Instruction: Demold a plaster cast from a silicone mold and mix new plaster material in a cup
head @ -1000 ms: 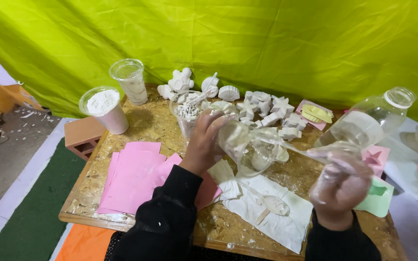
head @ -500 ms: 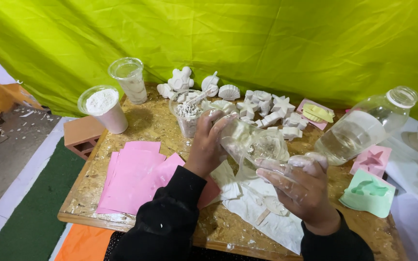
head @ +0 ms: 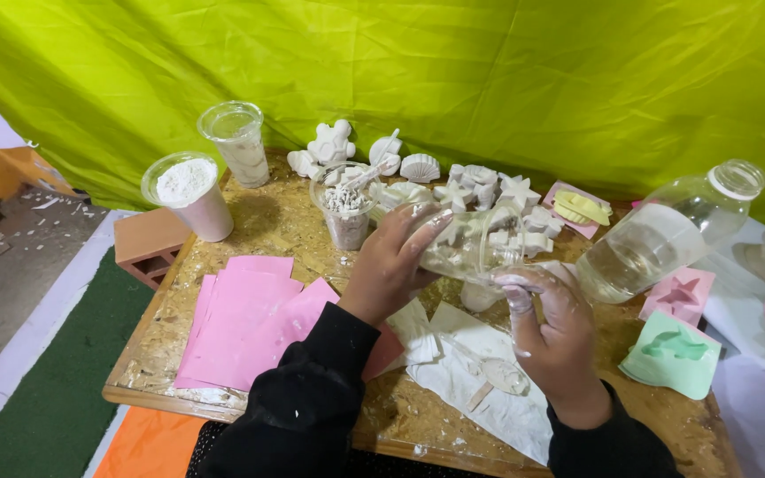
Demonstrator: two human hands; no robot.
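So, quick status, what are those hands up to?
Left hand grips tilted clear plastic cup. Right hand at its mouth. White plaster figures crowd behind.

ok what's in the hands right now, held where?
Left hand grips the tilted clear plastic cup around its side; right hand touches its rim end.

A big green cloth (head: pixel 453 80) hangs behind like a wall. The wooden table (head: pixel 276 221) is rough and crumbly. A green mat (head: pixel 55 398) lies on the grey floor (head: pixel 11 283).
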